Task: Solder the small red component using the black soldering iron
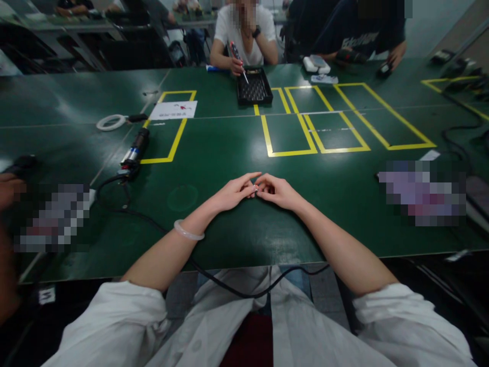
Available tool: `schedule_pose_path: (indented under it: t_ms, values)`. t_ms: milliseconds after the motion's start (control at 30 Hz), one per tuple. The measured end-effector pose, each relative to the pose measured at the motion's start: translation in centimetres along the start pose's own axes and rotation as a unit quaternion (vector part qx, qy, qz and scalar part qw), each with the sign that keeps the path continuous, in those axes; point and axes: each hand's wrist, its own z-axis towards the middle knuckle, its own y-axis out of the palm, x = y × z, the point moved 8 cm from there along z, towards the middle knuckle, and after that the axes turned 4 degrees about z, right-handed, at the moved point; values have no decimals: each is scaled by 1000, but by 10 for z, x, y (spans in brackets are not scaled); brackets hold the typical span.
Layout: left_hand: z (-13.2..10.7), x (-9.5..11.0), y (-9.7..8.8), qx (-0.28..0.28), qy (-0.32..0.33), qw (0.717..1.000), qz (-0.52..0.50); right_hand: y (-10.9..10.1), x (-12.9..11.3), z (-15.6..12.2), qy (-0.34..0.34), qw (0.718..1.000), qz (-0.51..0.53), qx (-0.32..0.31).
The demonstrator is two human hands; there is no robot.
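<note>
Over the green table my left hand (236,193) and my right hand (280,191) meet, fingertips touching. A tiny shiny bit with some orange-red (256,189) shows where thumbs and fingers come together; it is too small to name. My left hand has its thumb and fingers pressed together there, the index finger stretched forward. The fingers of my right hand curl inward to the same spot. A pale bangle (188,231) circles my left wrist.
A black cylindrical tool with a cable (135,148) lies left, near a white sheet (173,110) and a coiled white cable (110,122). Blurred-out flat items lie on both sides. Opposite, a person holds a screwdriver (239,61) over a black tray (254,99).
</note>
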Motion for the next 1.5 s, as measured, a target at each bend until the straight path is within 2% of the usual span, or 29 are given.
schedule_pose_path:
  t_ms: [267,467,633,867,1500]
  values:
    - [-2,0,4,-1,2,1000,-20,2,-6,0,-20,1000,-11,-15]
    - [1,-9,-3,44,-7,996,-83,-5,-8,-1,-11,998,-49,29]
    - [0,-8,-5,49,-23,993,-100,-9,-6,0,-2,996,-67,55]
    - [-1,-3,-2,46,-11,996,-72,-11,-4,0,4,995,-80,56]
    - [0,-8,-4,60,-10,996,-64,-12,-10,1,-21,993,-91,66]
